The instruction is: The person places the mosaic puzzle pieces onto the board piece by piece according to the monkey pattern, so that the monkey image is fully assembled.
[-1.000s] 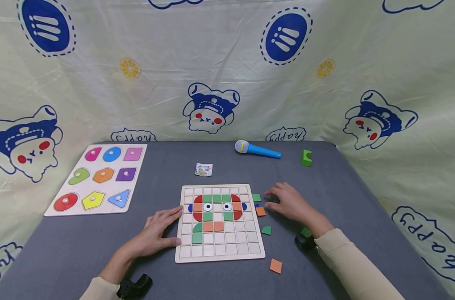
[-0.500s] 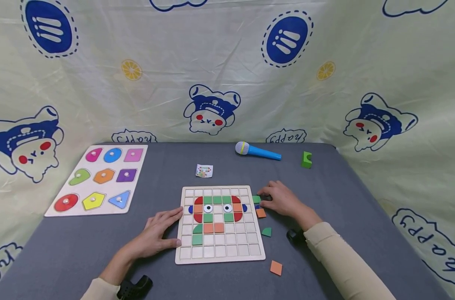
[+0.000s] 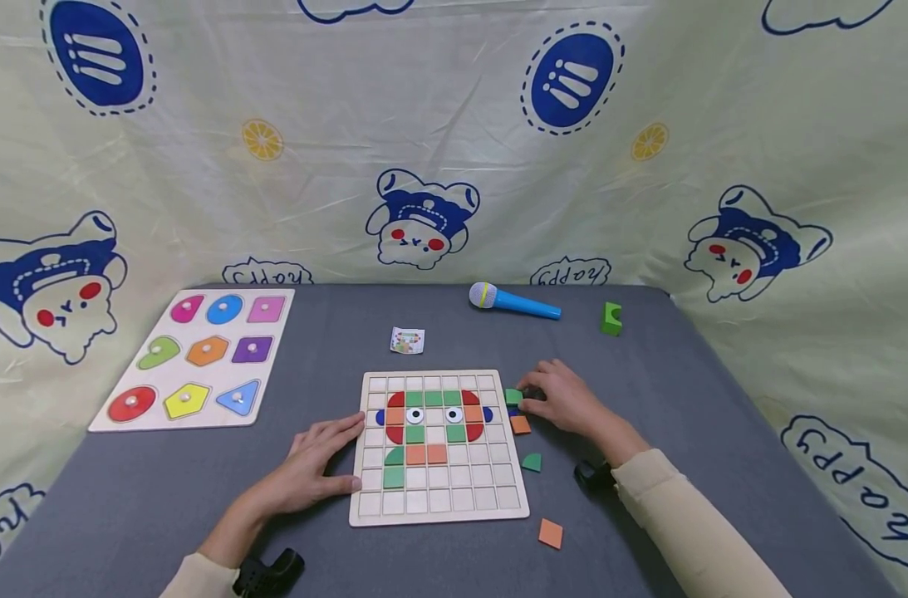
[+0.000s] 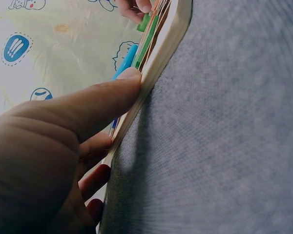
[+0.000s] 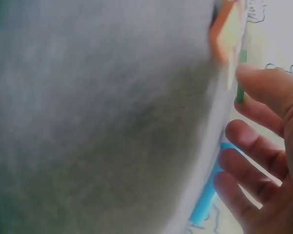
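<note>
A wooden grid board lies on the table with colored tiles set in it, forming a face-like pattern with two eye tiles. My left hand rests against its left edge, thumb and fingers extended along the rim; in the left wrist view the thumb touches the board's side. Right of the board, my right hand pinches a green square tile between thumb and index finger. The right wrist view shows that green tile edge-on, the other fingers loosely bent. A blue tile is partly hidden beneath it.
Near the board's right side lie an orange tile, a green quarter-round tile and another orange tile. Behind are a small picture card, a blue toy microphone and a green block. A shape puzzle lies left.
My right hand has moved left to the green square tile and pinched it, shifting it slightly. My left hand stays on the board's edge.
</note>
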A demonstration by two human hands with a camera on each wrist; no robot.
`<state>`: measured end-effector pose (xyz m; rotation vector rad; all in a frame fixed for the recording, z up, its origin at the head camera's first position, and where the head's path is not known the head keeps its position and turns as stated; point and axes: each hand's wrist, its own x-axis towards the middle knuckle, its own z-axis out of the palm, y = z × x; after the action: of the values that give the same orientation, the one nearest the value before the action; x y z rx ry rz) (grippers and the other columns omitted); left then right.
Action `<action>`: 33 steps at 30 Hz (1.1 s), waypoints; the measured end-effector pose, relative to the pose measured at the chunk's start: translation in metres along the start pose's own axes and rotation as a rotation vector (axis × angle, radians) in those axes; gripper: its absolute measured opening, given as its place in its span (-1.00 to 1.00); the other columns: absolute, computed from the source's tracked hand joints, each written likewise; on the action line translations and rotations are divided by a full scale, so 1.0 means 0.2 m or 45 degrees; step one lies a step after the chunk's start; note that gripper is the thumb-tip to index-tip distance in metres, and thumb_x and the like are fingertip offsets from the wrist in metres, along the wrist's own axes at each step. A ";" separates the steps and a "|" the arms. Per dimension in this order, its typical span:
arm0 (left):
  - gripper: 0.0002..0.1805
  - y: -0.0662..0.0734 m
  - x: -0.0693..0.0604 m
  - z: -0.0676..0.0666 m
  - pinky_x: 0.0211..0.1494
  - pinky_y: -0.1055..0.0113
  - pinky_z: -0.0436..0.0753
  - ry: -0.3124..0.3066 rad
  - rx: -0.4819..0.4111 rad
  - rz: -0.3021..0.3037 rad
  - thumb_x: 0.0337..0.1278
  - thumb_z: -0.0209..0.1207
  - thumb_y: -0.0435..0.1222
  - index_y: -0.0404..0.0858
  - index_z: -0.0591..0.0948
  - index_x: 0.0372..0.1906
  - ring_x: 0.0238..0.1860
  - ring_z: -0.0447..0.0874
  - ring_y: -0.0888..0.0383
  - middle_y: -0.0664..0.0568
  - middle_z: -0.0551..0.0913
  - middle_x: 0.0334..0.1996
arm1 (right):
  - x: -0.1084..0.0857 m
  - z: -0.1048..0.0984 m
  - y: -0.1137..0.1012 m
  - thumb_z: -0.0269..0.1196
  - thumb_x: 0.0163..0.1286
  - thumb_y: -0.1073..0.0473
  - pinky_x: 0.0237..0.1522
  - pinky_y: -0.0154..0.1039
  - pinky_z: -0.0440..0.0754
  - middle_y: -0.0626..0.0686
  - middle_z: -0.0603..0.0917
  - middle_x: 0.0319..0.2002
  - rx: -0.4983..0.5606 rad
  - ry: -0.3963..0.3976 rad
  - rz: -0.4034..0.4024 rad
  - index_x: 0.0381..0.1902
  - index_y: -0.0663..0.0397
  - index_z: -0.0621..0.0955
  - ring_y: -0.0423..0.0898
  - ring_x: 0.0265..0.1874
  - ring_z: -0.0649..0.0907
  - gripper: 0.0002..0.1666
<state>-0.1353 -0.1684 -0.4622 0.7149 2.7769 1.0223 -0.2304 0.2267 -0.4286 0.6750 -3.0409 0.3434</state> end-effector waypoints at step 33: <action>-0.14 0.00 0.00 0.00 0.13 -0.04 0.11 0.010 -0.009 0.003 0.00 0.30 0.01 -0.22 0.28 0.39 0.30 0.20 -0.05 -0.04 0.24 0.43 | -0.18 0.15 -0.67 0.37 0.11 -0.09 -0.23 -0.33 0.38 -0.19 0.56 -0.38 -0.071 0.181 -0.498 -0.31 -0.20 0.70 -0.25 -0.34 0.39 -0.79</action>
<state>-0.1352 -0.1678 -0.4623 0.7149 2.7787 1.0368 -0.1410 0.1163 -0.4306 1.1571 -2.6907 0.2799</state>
